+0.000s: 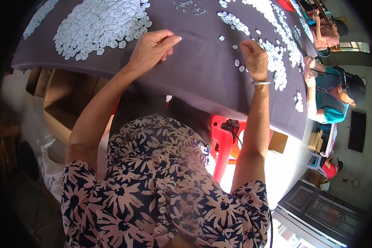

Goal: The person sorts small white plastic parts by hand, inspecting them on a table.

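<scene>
Over the dark cloth-covered table (194, 78), my left hand (154, 50) is closed, thumb pressed along the curled fingers; anything inside is hidden. It hovers by the right edge of a big heap of small white printed plastic pieces (101, 27). My right hand (256, 60), with a silver bangle at the wrist, is also closed, fingertips pinched together, and I cannot make out what they hold. Beside it lie a few loose white pieces (237, 63), and just right of it spreads a band of similar pieces (277, 78). Small thin greyish bits (190, 7) lie scattered at the far middle.
An open cardboard box (66, 103) stands below the table's left edge. A red plastic stool (223, 144) is under the near edge. At the right side a person in a teal top (332, 107) works at the table, with another person (328, 33) farther off.
</scene>
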Demonstrator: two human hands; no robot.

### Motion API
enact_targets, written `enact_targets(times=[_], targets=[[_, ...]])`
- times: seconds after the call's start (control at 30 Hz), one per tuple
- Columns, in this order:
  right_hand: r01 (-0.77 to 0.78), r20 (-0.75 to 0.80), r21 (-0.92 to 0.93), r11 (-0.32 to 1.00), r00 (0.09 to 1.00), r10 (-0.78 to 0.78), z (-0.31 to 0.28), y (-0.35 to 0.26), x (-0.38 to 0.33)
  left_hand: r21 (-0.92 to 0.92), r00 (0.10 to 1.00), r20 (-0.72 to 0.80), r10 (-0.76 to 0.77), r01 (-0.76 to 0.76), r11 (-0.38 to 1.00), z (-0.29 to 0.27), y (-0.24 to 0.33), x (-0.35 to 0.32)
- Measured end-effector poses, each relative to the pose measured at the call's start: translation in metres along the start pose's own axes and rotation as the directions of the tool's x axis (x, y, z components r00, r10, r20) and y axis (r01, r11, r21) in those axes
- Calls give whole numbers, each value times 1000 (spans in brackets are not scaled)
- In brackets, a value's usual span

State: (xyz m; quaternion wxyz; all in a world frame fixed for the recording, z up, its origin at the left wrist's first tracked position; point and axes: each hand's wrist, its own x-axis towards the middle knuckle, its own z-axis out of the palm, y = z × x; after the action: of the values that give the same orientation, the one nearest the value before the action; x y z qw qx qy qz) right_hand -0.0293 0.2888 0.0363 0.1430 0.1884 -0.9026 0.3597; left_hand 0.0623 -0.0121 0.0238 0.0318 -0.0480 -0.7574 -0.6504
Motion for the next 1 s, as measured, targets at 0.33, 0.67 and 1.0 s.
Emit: enact_targets(times=[0.33,0.67,1.0], targets=[[161,243,-132,978,962,-126,-4,-3,13,73,987,-67,146,-141,987,3,1,-1],[359,177,-262,896,930,-322,7,1,20,91,993,55,109,-114,989,1,3,-2],[-149,458,511,847,881,-121,71,-90,12,-78,984,-17,177,-178,981,3,-10,4]])
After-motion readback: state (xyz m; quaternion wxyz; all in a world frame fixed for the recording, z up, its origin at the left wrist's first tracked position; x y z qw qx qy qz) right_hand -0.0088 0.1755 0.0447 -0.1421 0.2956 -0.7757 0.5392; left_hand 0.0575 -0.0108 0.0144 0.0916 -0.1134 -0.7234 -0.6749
